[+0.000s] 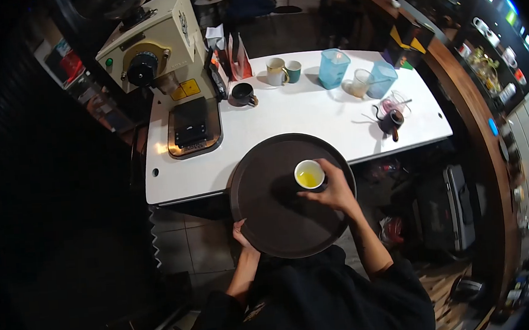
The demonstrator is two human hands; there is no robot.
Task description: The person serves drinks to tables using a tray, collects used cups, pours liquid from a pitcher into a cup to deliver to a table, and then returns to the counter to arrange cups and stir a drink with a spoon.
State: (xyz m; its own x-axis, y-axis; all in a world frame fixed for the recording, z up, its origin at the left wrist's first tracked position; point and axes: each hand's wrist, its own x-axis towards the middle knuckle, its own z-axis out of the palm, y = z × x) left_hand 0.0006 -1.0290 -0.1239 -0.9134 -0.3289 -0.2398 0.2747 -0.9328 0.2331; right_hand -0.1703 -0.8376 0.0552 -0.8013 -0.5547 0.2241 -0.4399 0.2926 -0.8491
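Illegible dark lettering (pixel 183 18) on beige machine (pixel 171 44), yellow label (pixel 186 88) on it, unreadable

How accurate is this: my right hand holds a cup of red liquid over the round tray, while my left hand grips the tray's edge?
One thing is off: the liquid is yellow, not red, as the head view shows. The right hand does hold the cup over the round tray, with the left hand at its edge.

Cream machine (pixel 172 33), dark chair (pixel 252 1), black gooseneck kettle (pixel 391 120)
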